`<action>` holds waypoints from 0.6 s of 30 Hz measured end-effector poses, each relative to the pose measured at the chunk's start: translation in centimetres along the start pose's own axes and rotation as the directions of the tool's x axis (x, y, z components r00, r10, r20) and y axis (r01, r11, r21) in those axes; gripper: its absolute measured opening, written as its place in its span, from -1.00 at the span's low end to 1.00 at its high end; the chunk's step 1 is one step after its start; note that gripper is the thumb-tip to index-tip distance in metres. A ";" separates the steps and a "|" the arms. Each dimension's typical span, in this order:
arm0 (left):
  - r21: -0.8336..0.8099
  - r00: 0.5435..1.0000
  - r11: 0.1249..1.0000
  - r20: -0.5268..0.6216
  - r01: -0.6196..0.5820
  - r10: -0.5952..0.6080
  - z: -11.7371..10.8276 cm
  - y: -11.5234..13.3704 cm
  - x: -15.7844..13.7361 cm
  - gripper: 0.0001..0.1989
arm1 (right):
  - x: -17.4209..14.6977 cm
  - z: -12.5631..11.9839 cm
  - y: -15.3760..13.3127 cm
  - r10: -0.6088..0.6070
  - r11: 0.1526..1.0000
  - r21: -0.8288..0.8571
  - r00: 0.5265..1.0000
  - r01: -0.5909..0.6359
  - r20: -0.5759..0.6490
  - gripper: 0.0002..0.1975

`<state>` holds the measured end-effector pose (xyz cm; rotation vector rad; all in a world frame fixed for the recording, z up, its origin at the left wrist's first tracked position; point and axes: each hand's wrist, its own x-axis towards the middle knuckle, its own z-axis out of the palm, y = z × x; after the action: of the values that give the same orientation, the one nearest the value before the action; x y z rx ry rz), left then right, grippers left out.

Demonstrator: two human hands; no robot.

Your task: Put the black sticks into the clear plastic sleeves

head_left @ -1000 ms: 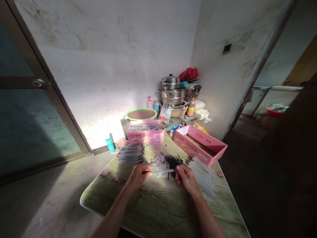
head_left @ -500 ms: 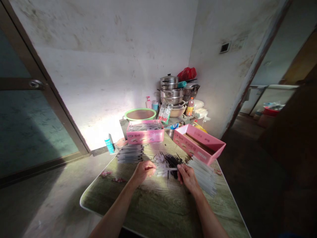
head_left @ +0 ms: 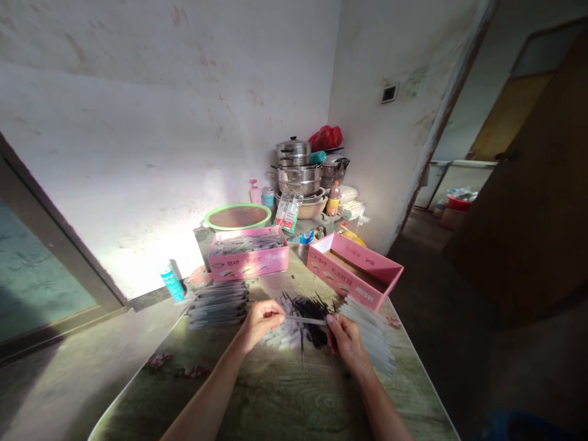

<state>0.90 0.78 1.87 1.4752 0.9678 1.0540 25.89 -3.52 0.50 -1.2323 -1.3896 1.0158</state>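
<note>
A slim whitish pen barrel [head_left: 305, 320] lies level between my two hands. My right hand [head_left: 346, 340] pinches its right end between thumb and fingers. At its other end the closed fingertips of my left hand [head_left: 264, 321] meet it; any small part inside them is hidden. Below and behind the barrel are a loose pile of thin black sticks, like pen refills [head_left: 316, 334], and small whitish pieces [head_left: 282, 337]. Clear, pale tubes [head_left: 374, 337] lie side by side to the right. On the left rests a row of greyish, dark-tipped pens [head_left: 218, 304].
A pink box [head_left: 250, 264] full of similar sticks stands at the table's back left. Another pink box [head_left: 353, 278], its brown bottom showing, sits back right. Behind are a green-rimmed round tray [head_left: 237, 216], stacked pots [head_left: 298, 177] and a drink bottle [head_left: 334, 199]. A blue-white can [head_left: 172, 283] stands left.
My left fingertips have come to the left end of the barrel, where a gap showed before. The barrel now tilts slightly. The camera view has turned to the right.
</note>
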 end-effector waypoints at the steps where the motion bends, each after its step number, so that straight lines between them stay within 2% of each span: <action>1: 0.002 1.000 1.000 -0.005 -0.002 0.002 0.0 0.0 0.1 -0.81 | 0.0 0.0 0.0 -0.005 1.000 -0.011 1.000 0.005 -0.003 -0.49; 4: 0.009 1.000 1.000 -0.014 -0.014 0.014 -0.1 -0.3 0.1 -0.80 | -0.1 0.0 -0.1 0.005 1.000 -0.001 1.000 -0.005 0.008 -0.51; 10: 0.035 1.000 0.999 -0.001 -0.018 0.018 -0.8 -1.4 0.0 -0.79 | 0.2 0.0 0.3 0.050 0.990 0.131 0.997 -0.058 0.065 -0.60; 18: 0.041 1.000 0.999 0.000 -0.029 0.029 -1.0 -1.3 -0.1 -0.81 | 0.2 -0.2 0.3 0.086 0.989 0.108 0.991 -0.097 0.102 -0.59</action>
<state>-0.12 1.11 0.66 1.5266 0.9765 1.0616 26.11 -3.28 0.30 -1.1854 -1.3400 1.2164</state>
